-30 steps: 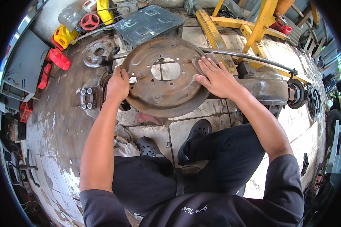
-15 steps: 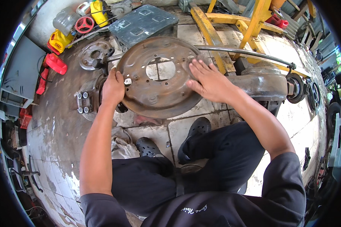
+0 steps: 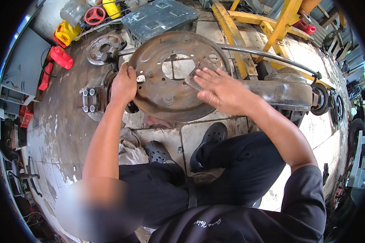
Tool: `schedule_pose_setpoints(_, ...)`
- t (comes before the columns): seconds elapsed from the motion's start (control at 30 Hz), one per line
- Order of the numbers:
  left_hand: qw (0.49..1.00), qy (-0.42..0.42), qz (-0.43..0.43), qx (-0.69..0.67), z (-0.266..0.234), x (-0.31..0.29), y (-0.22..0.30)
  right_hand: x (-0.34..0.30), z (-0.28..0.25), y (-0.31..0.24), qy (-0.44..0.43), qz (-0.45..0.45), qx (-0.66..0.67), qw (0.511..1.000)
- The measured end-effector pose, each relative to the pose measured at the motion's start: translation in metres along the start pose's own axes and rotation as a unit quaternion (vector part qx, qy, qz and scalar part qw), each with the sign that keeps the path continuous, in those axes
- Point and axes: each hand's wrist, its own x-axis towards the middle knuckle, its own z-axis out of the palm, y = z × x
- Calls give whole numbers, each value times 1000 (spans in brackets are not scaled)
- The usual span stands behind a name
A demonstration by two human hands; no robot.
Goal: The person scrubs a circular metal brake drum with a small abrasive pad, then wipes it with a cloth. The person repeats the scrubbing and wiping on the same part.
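A rusty round brake backing plate [image 3: 155,92], with a large centre hole and several small ones, stands tilted in front of me. My left hand [image 3: 124,84] grips its left rim, fingers wrapped behind and thumb on the near face. Flat under the outstretched fingers of my right hand [image 3: 221,90], a brownish sheet that looks like sandpaper [image 3: 207,63] is pressed on the plate's face, right of the centre hole. The right thumb is spread away from the fingers. What the left fingertips touch behind the plate is hidden.
An axle housing [image 3: 282,91] lies behind and right of the plate; a bolted end [image 3: 92,101] is at its left. Beyond are a dark metal box [image 3: 160,18], a yellow stand [image 3: 233,40] and a round metal plate [image 3: 96,54]. A cloth [image 3: 132,152] lies near my feet.
My right hand and the sheet have slid left and slightly down across the plate, toward its centre hole. More of the sheet shows now. My left hand keeps its grip on the rim.
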Motion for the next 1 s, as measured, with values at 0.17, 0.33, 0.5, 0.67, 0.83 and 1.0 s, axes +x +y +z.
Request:
schedule_pose_setpoints(0.17,1000,-6,-3,-8,-1,1,0,-4,-1,-15,-9,-17,-1,1000)
schedule_pose_setpoints(0.33,1000,-2,-13,-6,-1,-1,5,-2,1,-19,2,-18,-24,1000)
schedule_pose_setpoints(0.5,1000,-7,-21,-1,-4,-2,4,13,-7,-15,-28,-31,35,999)
schedule_pose_setpoints(0.67,999,-12,-31,1,-4,-3,9,15,-15,-19,-93,-46,61,993)
schedule_pose_setpoints(0.83,1000,-5,-22,-16,-3,-2,5,35,-8,-36,-83,-110,-14,990)
schedule_pose_setpoints(1.0,999,-18,-29,-9,-2,-1,4,20,-12,-33,-92,-115,-112,983)
